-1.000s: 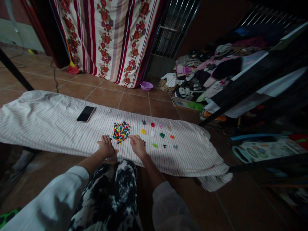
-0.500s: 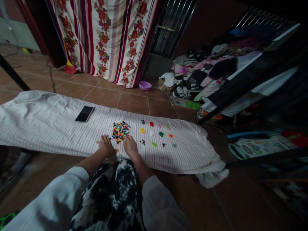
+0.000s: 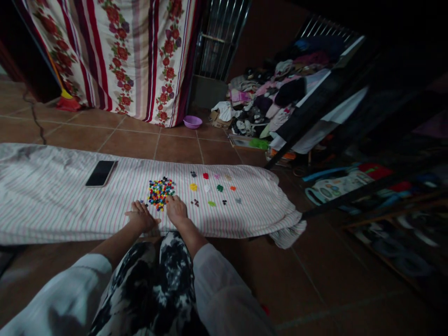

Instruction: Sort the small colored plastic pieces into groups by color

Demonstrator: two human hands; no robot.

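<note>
A mixed pile of tiny, bead-like coloured pieces (image 3: 160, 192) lies on a striped cloth (image 3: 241, 219). My left hand (image 3: 143, 218) rests flat on the cloth at the pile's lower left, fingers stretched out. A few dark pieces show by its fingertips. At the pile's lower right edge, my right hand (image 3: 177, 210) has its fingers bent together; whatever they pinch is too small to see. Right of it are small single-colour groups, among them yellow pieces (image 3: 193, 187), red pieces (image 3: 206, 176), dark green pieces (image 3: 220, 188), lime green pieces (image 3: 212, 203) and brown pieces (image 3: 195, 203).
A phone (image 3: 101, 173) lies on the cloth to the left. Beyond, on the tiled floor, are a purple bowl (image 3: 192, 122), a red broom (image 3: 68, 101) and a heap of clothes (image 3: 266, 95). A floral curtain (image 3: 140, 60) hangs behind. A dark slanting bar (image 3: 336, 205) is at right.
My view has swung to the right, so the cloth and pieces appear farther left. Both hands stay beside the pile, with the right fingers still at its edge.
</note>
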